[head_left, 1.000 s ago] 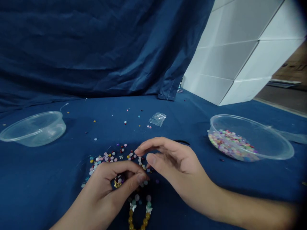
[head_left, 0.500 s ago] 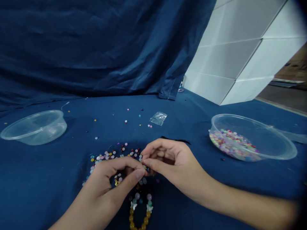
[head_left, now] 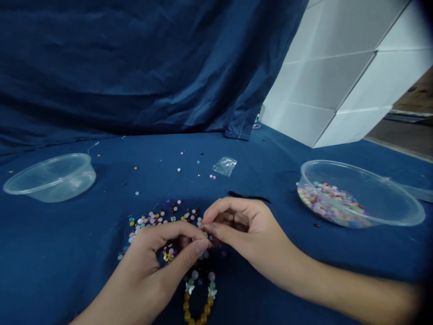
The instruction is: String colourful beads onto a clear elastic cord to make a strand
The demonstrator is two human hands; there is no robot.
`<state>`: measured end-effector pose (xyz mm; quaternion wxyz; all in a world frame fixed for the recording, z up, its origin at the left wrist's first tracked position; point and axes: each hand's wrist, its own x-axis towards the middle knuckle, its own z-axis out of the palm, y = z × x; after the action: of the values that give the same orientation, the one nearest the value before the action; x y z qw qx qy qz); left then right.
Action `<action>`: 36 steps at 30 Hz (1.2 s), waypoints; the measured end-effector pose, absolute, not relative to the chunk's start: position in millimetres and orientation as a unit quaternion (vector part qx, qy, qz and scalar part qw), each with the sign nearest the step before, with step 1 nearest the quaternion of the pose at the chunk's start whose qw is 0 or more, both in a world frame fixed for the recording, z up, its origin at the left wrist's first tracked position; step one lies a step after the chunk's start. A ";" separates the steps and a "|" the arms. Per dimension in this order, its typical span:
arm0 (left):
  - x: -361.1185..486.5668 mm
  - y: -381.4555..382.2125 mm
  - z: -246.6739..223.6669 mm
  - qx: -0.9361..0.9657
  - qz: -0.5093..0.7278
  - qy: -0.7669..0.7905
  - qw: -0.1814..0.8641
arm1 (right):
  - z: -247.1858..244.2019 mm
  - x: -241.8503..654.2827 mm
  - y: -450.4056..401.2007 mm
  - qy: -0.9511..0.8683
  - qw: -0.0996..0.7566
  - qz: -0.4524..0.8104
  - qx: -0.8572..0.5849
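My left hand (head_left: 165, 259) and my right hand (head_left: 241, 225) meet fingertip to fingertip over the blue cloth, each pinched. Small beads show between the fingertips, but the string they pinch is too fine to make out. Below the hands hangs or lies a beaded strand (head_left: 186, 306) with yellow beads, white butterfly beads, and green and pale ones, bent in a U shape. Loose beads (head_left: 149, 220) in pink, white, red and yellow are spread behind and beside my left hand. A gold charm (head_left: 168, 257) shows inside the curl of my left hand.
An empty-looking clear bowl (head_left: 57, 178) stands at the left. At the right a clear bowl (head_left: 389, 212) holds many coloured beads (head_left: 333, 203). A small plastic bag (head_left: 225, 166) and a black strip (head_left: 248, 197) lie behind my right hand. White boxes (head_left: 314, 81) stand at the back right.
The view has shifted slightly, so things sit a little further right in it. Both hands keep nearly the same pinch.
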<state>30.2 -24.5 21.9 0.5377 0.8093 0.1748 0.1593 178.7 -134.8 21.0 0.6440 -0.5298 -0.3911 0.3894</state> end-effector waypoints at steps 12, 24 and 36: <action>31.3 -26.9 25.3 0.806 0.152 0.180 0.542 | 19.1 178.2 -137.1 -0.394 0.635 0.396 -0.533; 28.1 -28.4 21.3 0.808 0.140 0.182 0.542 | 15.1 180.2 -133.3 -0.383 0.636 0.422 -0.520; 28.4 -27.2 18.3 0.819 0.138 0.175 0.529 | 11.3 180.7 -132.4 -0.391 0.622 0.429 -0.525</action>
<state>28.4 -27.2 18.3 0.5291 0.8186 0.1754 0.1384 180.7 -132.4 11.3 0.6220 -0.5254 -0.3909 0.4292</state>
